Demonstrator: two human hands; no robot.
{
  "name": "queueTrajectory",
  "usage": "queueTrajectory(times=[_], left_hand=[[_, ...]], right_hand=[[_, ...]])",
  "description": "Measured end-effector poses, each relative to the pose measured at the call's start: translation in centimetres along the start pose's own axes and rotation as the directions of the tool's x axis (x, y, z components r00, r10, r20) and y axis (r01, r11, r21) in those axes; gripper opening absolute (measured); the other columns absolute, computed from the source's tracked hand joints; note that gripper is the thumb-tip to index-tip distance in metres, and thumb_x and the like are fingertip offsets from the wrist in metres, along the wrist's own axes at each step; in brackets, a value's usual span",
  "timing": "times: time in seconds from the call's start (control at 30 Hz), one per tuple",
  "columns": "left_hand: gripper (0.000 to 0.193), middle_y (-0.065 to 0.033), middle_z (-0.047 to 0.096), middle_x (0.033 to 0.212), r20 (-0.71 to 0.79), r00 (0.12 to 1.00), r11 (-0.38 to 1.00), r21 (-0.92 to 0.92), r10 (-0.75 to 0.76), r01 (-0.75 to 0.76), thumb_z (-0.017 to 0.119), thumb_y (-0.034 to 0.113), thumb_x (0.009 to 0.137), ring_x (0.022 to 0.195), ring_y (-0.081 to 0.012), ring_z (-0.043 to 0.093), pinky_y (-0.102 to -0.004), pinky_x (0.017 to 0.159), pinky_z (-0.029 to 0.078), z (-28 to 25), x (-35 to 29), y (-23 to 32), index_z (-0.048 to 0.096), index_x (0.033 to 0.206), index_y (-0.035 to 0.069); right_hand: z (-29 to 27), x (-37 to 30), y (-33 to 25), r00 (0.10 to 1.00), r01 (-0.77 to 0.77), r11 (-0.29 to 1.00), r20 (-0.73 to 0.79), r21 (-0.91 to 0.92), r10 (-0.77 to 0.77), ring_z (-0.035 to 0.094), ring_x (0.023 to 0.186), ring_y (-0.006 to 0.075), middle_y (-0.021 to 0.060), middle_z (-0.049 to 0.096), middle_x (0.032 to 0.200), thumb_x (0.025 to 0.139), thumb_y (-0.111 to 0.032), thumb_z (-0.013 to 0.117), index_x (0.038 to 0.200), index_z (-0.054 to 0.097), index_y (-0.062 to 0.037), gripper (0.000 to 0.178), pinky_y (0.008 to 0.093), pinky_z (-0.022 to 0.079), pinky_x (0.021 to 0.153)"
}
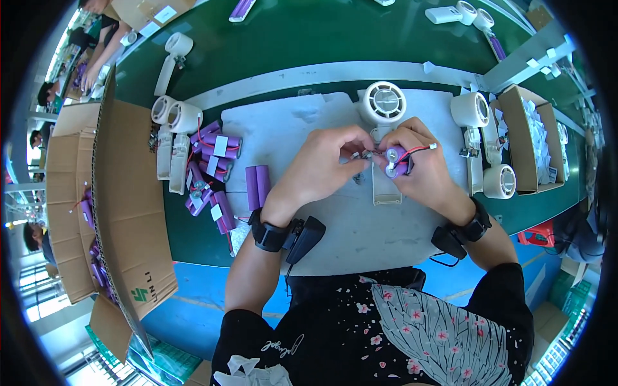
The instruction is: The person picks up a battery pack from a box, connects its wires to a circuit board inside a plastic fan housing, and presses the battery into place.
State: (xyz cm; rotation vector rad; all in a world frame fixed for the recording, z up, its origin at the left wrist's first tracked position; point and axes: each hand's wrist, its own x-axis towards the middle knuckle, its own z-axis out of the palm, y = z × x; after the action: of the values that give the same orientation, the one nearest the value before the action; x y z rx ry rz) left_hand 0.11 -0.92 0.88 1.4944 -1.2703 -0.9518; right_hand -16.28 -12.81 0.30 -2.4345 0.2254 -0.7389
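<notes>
In front of me a white handheld fan (384, 103) lies on the pale mat, its round head away from me and its handle (387, 192) toward me. Over the handle, my right hand (421, 164) is closed around a purple battery pack (394, 161). Red and black wires (415, 150) run from the pack to a small white connector. My left hand (325, 166) faces it from the left, thumb and fingers pinched at a tiny greyish part (365, 155) too small to name. A pair of purple cells (257, 186) lies on the mat beside my left wrist.
Purple battery packs (215, 157) are heaped at left, next to white fans (183, 119). A large cardboard box (132, 199) stands at far left. More fans (470, 110) and a box of white pieces (524, 145) are at right. A metal rail (322, 74) crosses behind. Co-workers sit beyond.
</notes>
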Motion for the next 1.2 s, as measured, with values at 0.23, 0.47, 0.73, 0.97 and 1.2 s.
queueTrajectory(times=[0.23, 0.47, 0.73, 0.97, 1.2], left_hand=[[0.019, -0.0047, 0.066, 0.089, 0.015, 0.997, 0.996, -0.047, -0.079, 0.079, 0.067, 0.001, 0.081, 0.081, -0.0111, 0.061, -0.0275, 0.078, 0.052, 0.2, 0.0, -0.1, 0.065, 0.099, -0.001], [0.020, -0.0057, 0.067, 0.088, 0.019, 1.000, 1.000, 0.016, -0.005, 0.005, 0.066, 0.001, 0.079, 0.079, -0.0120, 0.062, -0.0273, 0.076, 0.052, -0.2, 0.4, 0.0, 0.065, 0.100, -0.001], [0.022, -0.0108, 0.066, 0.082, 0.014, 0.997, 0.994, 0.075, 0.075, -0.076, 0.061, -0.001, 0.071, 0.077, -0.0167, 0.063, -0.0292, 0.073, 0.051, -0.3, 0.3, -0.6, 0.065, 0.093, 0.000], [0.021, -0.0158, 0.068, 0.077, -0.126, 0.949, 0.954, 0.122, 0.290, -0.275, 0.061, -0.001, 0.067, 0.073, -0.0253, 0.067, -0.0354, 0.066, 0.052, 1.1, 0.6, -1.4, 0.067, 0.087, -0.001], [0.021, -0.0138, 0.067, 0.071, -0.099, 0.901, 0.892, 0.219, 0.423, -0.395, 0.062, -0.002, 0.060, 0.071, -0.0281, 0.066, -0.0377, 0.064, 0.051, 1.4, 1.7, -3.4, 0.072, 0.077, 0.005]], right_hand=[[0.1, 0.1, -0.3, 0.998, -0.068, 0.997, -0.009, -0.028, 0.068, 0.056, 0.081, 0.0276, 0.0076, 0.061, 0.083, 0.066, 0.002, 0.075, 0.085, 0.056, -0.0045, 0.027, 0.0350, 0.048, 0.067], [0.1, 0.3, -0.5, 1.000, -0.024, 0.993, -0.015, -0.118, 0.023, 0.057, 0.081, 0.0292, 0.0090, 0.060, 0.082, 0.063, 0.006, 0.072, 0.084, 0.055, -0.0042, 0.029, 0.0359, 0.048, 0.067], [0.4, 0.1, -0.2, 1.000, 0.015, 0.990, 0.002, -0.143, -0.015, 0.058, 0.078, 0.0290, 0.0113, 0.060, 0.083, 0.068, 0.007, 0.068, 0.086, 0.055, -0.0022, 0.024, 0.0354, 0.048, 0.067], [-0.2, -1.0, 0.3, 0.994, -0.098, 0.993, 0.034, -0.062, 0.100, 0.057, 0.077, 0.0291, 0.0138, 0.054, 0.082, 0.067, 0.009, 0.064, 0.083, 0.053, -0.0006, 0.021, 0.0353, 0.045, 0.067], [0.4, -0.7, -0.2, 0.987, -0.131, 0.991, 0.088, -0.040, 0.134, 0.053, 0.074, 0.0249, 0.0130, 0.050, 0.082, 0.069, 0.009, 0.063, 0.083, 0.051, -0.0001, 0.020, 0.0327, 0.043, 0.066]])
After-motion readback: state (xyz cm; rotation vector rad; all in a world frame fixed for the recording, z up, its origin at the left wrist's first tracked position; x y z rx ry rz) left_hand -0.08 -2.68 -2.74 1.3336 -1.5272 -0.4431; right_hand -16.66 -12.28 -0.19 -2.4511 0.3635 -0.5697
